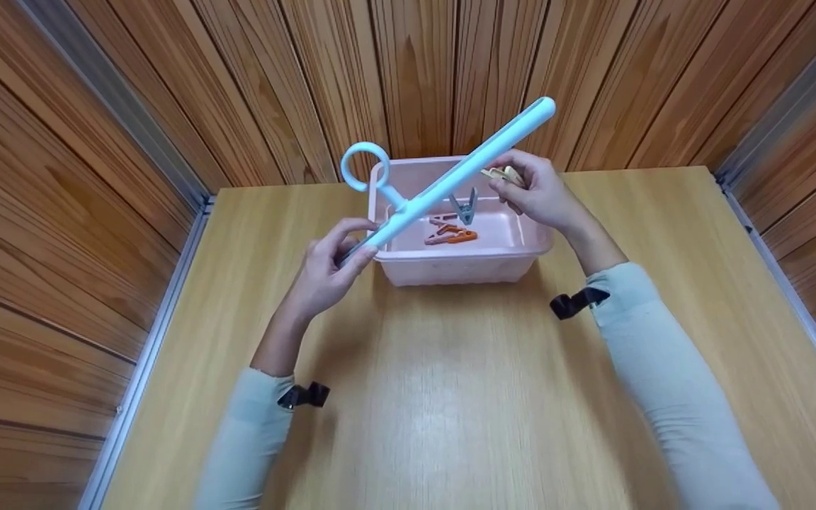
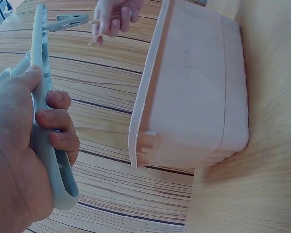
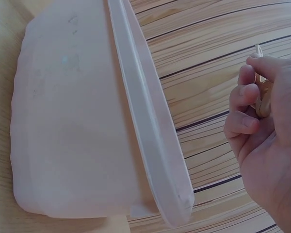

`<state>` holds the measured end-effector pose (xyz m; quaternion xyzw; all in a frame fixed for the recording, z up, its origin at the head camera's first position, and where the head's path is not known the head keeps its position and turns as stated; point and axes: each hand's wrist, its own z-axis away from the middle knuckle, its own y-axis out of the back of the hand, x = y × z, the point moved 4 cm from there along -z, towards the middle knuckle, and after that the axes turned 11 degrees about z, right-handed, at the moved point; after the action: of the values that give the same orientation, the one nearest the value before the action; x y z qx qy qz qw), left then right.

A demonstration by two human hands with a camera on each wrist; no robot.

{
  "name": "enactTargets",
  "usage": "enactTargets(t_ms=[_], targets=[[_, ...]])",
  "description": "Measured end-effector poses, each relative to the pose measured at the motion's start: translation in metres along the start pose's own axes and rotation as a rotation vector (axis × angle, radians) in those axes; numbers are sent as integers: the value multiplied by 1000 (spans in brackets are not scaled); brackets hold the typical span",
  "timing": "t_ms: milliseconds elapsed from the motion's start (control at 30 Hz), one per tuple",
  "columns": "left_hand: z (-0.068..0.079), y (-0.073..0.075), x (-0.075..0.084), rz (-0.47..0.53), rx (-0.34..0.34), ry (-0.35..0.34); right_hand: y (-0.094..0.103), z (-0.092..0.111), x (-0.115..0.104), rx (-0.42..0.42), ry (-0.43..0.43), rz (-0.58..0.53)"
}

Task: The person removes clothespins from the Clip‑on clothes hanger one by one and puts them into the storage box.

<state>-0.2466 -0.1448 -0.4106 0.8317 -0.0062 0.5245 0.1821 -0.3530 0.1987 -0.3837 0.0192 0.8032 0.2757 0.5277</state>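
My left hand (image 1: 326, 265) grips the lower end of a light blue clothes hanger (image 1: 461, 170), thumb on one side and fingers curled round the other in the left wrist view. The hanger tilts up to the right, its ring hook (image 1: 365, 166) pointing to the upper left. A grey clothespin (image 1: 465, 207) hangs from the underside of its bar. My right hand (image 1: 539, 191) pinches a beige clothespin (image 1: 511, 175) between thumb and fingers, just right of the bar. In the right wrist view, the fingers partly hide this beige clothespin (image 3: 264, 99).
Below the hanger, a pink plastic tub (image 1: 457, 269) stands at the back of the wooden table (image 1: 436, 397). Inside lie an orange clothespin (image 1: 461, 236) and pink clothespins (image 1: 438, 239). Wood-plank walls (image 1: 415, 71) rise behind and at both sides.
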Motion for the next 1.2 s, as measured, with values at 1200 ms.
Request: enactTargets(t_ms=[1200], targets=[[-3, 0, 0, -3, 4, -4, 6, 5, 23, -138, -151, 57]])
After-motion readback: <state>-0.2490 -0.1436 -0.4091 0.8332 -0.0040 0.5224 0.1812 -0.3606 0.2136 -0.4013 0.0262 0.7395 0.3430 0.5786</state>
